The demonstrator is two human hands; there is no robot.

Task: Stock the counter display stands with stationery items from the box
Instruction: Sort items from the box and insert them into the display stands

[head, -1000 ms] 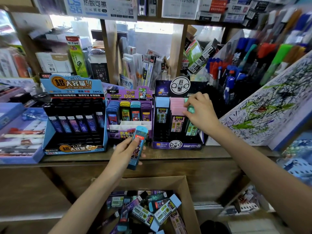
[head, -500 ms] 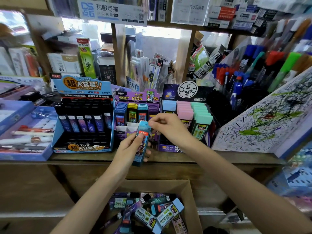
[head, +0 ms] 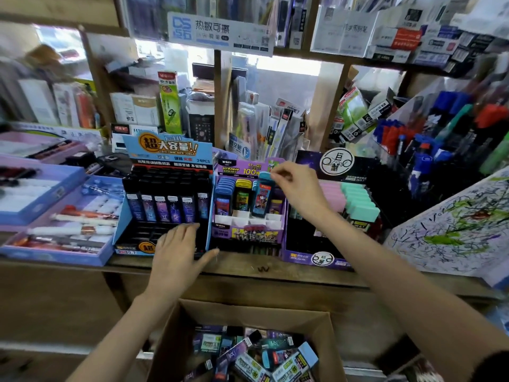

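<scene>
One blue case [head: 262, 199] passed to right hand [head: 298, 192], pinched at its top, in purple stand [head: 249, 235]; left hand [head: 176, 253] now empty, fingers spread

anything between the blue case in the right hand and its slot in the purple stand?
Nothing visible. The right hand pinches the blue case by its cap, and its lower end is down at the white dividers of the purple stand. The left hand rests aside, at the black stand.
</scene>
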